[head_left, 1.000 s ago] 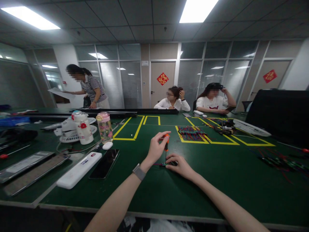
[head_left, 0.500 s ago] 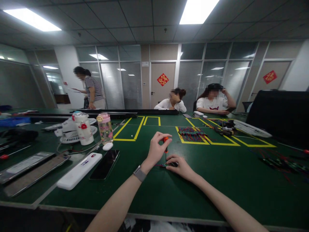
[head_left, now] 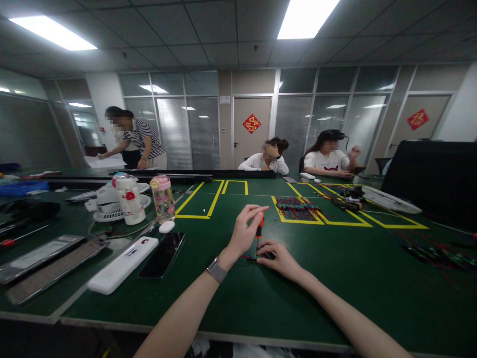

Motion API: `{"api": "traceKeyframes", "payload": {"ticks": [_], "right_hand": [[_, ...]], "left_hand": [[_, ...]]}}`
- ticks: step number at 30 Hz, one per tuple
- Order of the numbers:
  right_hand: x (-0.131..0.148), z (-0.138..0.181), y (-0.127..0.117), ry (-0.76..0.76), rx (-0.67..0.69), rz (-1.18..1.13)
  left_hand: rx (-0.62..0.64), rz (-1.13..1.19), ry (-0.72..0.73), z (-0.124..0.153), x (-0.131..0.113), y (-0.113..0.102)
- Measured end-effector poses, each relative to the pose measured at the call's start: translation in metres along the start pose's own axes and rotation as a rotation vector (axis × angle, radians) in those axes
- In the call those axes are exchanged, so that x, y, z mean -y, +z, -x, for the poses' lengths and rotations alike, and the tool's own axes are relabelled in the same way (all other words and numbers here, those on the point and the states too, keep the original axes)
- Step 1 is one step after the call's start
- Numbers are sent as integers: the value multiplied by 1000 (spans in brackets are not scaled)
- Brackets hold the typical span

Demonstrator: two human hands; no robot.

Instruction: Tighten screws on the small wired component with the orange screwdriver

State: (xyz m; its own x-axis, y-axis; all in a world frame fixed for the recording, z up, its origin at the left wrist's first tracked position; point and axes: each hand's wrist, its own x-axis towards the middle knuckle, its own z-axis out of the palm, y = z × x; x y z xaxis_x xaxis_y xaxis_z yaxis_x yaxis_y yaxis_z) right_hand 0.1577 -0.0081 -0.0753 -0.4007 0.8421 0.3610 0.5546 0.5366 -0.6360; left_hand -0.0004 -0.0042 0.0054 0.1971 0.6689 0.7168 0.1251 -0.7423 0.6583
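My left hand [head_left: 244,231] pinches the orange handle of a small screwdriver [head_left: 260,224], held upright with its tip down. Under the tip sits a small dark part with coloured wires [head_left: 256,256] on the green table [head_left: 335,288]. My right hand [head_left: 279,257] lies on the table with its fingers pressed onto that part, holding it in place. A grey watch is on my left wrist.
A black phone [head_left: 162,253], a white flat device [head_left: 121,263] and metal strips [head_left: 52,268] lie to the left; two bottles [head_left: 162,197] and a fan stand behind them. Wire bundles [head_left: 296,206] fill yellow-taped boxes. Two people sit across; a third stands far left.
My left hand has shifted its fingers on the screwdriver handle, which stays upright. The standing person at the far left has bent forward toward the table. One seated person lowered an arm.
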Motion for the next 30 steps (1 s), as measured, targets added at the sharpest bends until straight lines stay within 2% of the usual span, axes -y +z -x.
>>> {"api": "traceKeyframes", "payload": {"ticks": [2,4,9,15,19,21,26,30], "right_hand": [[0,0,0,-3,-1,-3],[-1,0,0,-4,-2,0],[-4,0,1,-8,-2,5],[-6,-1,1,-27,1,3],[-5,-1,2,-17,-11,-1],[-6,-1,2,-22,-12,-2],[-8,-1,2,-18,-4,18],[-8,-1,2,-8,5,28]], "left_hand": [[57,78,-27,0,1,1],[59,86,-42,0,3,1],[-74,-138,37,0,2,0],[-6,-215,141,4,-4,2],[-54,-287,143,6,-3,4],[-49,-252,122,5,-3,4],[58,20,18,1,-1,4],[-35,-49,-1,1,2,3]]}}
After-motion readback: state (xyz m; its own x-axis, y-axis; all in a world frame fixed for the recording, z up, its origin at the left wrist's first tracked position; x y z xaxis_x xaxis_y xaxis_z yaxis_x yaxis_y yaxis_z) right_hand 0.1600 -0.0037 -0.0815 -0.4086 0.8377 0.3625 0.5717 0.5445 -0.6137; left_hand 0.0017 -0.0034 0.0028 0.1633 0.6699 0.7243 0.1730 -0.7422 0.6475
